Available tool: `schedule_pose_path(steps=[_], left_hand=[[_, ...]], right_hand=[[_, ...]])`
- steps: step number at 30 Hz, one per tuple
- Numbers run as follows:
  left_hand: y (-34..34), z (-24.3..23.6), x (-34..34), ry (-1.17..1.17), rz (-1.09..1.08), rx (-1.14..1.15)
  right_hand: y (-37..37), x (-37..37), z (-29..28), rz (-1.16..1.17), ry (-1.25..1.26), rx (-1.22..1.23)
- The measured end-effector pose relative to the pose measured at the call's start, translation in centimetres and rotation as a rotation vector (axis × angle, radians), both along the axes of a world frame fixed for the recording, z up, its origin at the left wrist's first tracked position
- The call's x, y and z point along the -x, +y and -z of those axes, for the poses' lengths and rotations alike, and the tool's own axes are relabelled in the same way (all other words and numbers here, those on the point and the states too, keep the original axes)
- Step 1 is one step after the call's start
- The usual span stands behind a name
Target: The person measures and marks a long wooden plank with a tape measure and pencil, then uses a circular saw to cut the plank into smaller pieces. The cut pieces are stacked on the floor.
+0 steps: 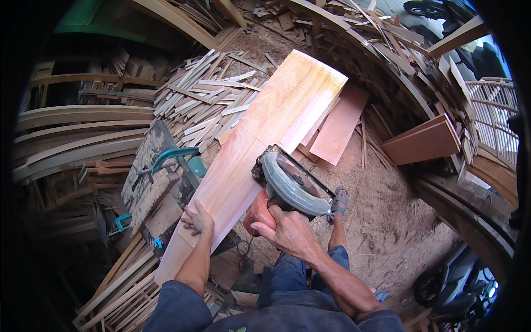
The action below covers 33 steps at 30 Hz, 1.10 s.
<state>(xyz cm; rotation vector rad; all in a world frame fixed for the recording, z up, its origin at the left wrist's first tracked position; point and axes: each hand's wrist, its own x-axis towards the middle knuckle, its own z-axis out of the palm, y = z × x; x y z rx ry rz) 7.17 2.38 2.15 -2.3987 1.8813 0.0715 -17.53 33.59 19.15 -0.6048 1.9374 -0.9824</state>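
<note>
A long pale pinkish board lies diagonally across a worktable. My left hand rests on the board's near part with its fingers spread. My right hand grips the orange-red handle of a circular saw, which has a grey guard and sits at the board's right edge around the middle of its length. A faint line crosses the board just beyond the saw. Teal clamps are fixed to the worktable left of the board. The saw's blade edge against the board is mostly hidden by its body.
Offcut strips pile beyond the table. Long timbers fill the left. Reddish boards lie right of the board, and more wood leans at the right. My sandalled foot stands on the sawdust floor. A motorbike is at lower right.
</note>
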Motion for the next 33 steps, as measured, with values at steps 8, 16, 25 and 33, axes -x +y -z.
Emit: schedule_pose_path(steps=[8,16,25,33], left_hand=[[-0.3,0.5,-0.5,-0.012,0.01,0.017],[0.1,0.1,-0.3,0.015,0.017,0.021],[0.2,-0.4,-0.1,0.02,0.032,0.004],[0.4,-0.5,-0.2,0.015,0.061,-0.007]], right_hand=[[0.7,-0.3,1.1,0.007,0.036,0.047],[1.4,-0.5,2.4,0.022,0.072,0.098],[1.6,-0.2,3.1,0.016,0.073,0.114],[1.1,0.1,3.3,0.055,0.023,0.155]])
